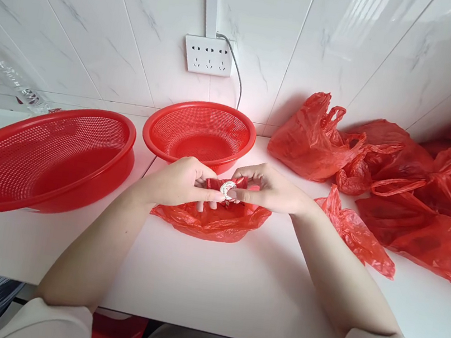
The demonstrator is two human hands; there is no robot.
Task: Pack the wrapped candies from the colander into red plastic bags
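Note:
A small red packet with a round white printed label is between my two hands. My left hand pinches its left end, with the thumb reaching to the label. From the other side, my right hand grips the right end, its thumb at the label's edge. What the packet contains is hidden. Directly beneath both hands lies an opened red plastic bag on the white table, its inside mostly covered by my fingers.
A red colander stands behind my hands, and a larger one is at left. Several red plastic bags crowd the right side, with a crumpled one nearer. A clear bottle lies back left. A power strip is on the tiled wall.

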